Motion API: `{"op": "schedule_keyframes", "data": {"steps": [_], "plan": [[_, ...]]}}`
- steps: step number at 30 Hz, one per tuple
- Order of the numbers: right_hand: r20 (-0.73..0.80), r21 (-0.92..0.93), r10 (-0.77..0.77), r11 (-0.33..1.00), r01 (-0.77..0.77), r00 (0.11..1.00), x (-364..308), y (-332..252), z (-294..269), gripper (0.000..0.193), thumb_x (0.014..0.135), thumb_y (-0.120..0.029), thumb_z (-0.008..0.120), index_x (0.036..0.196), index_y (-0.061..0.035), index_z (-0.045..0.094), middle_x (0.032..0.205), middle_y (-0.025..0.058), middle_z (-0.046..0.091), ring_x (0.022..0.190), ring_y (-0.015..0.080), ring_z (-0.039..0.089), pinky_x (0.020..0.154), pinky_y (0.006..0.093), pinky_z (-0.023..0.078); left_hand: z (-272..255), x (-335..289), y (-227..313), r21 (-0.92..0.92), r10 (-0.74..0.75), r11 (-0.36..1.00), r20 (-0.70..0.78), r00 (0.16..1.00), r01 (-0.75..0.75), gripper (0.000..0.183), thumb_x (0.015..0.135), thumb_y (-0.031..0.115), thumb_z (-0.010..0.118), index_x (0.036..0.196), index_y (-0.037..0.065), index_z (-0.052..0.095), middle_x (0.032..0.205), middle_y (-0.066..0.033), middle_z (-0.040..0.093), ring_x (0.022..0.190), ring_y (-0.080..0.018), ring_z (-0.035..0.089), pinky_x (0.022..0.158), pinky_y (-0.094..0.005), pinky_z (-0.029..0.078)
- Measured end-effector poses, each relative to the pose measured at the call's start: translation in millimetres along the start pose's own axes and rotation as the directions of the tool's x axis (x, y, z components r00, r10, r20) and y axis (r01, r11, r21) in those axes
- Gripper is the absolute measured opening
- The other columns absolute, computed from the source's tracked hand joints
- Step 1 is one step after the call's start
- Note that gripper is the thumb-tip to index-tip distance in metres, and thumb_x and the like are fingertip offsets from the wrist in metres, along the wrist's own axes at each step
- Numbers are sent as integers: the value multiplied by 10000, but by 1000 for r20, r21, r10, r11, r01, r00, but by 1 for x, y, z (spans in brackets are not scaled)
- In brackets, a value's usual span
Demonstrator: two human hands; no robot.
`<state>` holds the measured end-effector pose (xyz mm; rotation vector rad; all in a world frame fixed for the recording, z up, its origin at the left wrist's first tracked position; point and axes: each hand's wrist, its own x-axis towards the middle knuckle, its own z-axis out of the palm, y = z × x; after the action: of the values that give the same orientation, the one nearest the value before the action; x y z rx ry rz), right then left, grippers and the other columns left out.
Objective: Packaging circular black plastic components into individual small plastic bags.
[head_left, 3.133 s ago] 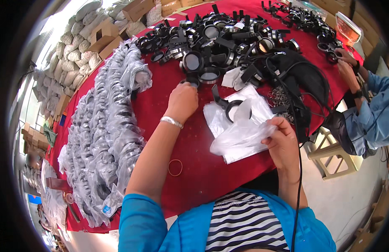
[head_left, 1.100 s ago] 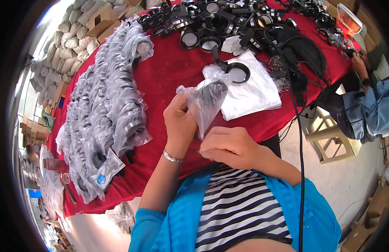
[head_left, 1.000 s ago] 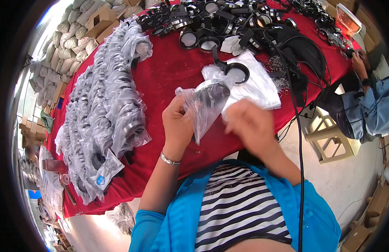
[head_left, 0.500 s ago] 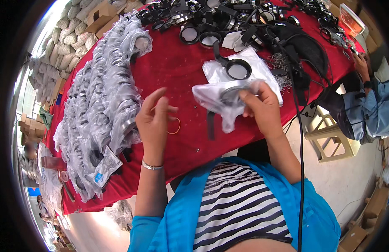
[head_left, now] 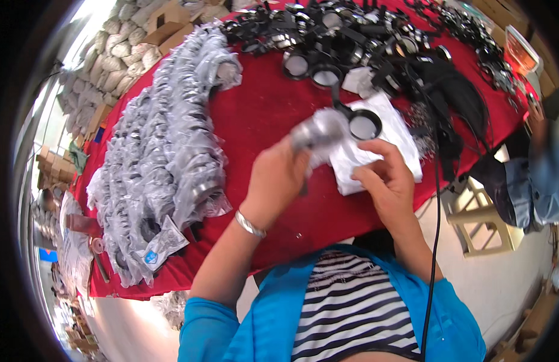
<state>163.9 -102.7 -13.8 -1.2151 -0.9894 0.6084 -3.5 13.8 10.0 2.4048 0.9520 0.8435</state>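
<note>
My left hand (head_left: pixel 278 180) is raised over the red table (head_left: pixel 261 108) and grips a clear plastic bag with a dark round part inside (head_left: pixel 318 130); the bag is blurred by motion. My right hand (head_left: pixel 387 181) hovers just right of it, fingers loosely curled, over a stack of flat clear bags (head_left: pixel 395 148). I see nothing gripped in that hand. A black ring-shaped part (head_left: pixel 364 125) lies on the far end of the stack.
A long heap of bagged parts (head_left: pixel 165 151) covers the table's left side. Several loose black parts (head_left: pixel 352 36) and black straps (head_left: pixel 454 96) lie at the far edge. Another person's denim sleeve (head_left: pixel 539 181) and a wooden stool (head_left: pixel 481 211) are at right. A black cable (head_left: pixel 435 199) hangs down.
The bagged part has passed from my right hand to my left hand, which rose from the table toward the bag stack. My right hand has let go and drawn back slightly.
</note>
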Motion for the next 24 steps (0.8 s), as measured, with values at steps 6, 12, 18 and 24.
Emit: {"op": "schedule_keyframes", "data": {"steps": [6,12,18,24], "plan": [[-26,80,114,990,-112,993,4,5,-22,127,893,-94,597,1000,-25,596,834,11,627,716,76,617,582,190,415,-57,117,-99,583,-168,776,-178,970,241,332,877,284,507,816,-17,632,820,-246,645,807,-411,630,732,-496,495],[-72,8,136,991,-136,988,8,12,-41,87,897,-87,585,932,-9,600,800,31,623,688,78,610,579,191,420,-79,173,-207,733,-381,605,-78,921,312,269,849,178,499,927,-2,684,974,-224,658,940,-366,640,807,-447,511],[-204,-38,87,995,-96,975,15,18,-62,66,897,-49,556,912,3,594,857,54,613,809,91,577,711,209,424,-54,190,-240,688,-562,500,-204,801,526,336,862,154,437,1069,10,659,1151,-196,618,1060,-329,612,899,-430,482],[-91,-126,22,992,-33,996,24,9,-64,149,885,-64,555,983,28,617,894,82,629,859,151,592,768,257,436,-76,198,-218,837,-541,401,-110,834,371,310,856,208,494,1046,25,655,1097,-214,632,1041,-339,613,883,-440,485]]}}
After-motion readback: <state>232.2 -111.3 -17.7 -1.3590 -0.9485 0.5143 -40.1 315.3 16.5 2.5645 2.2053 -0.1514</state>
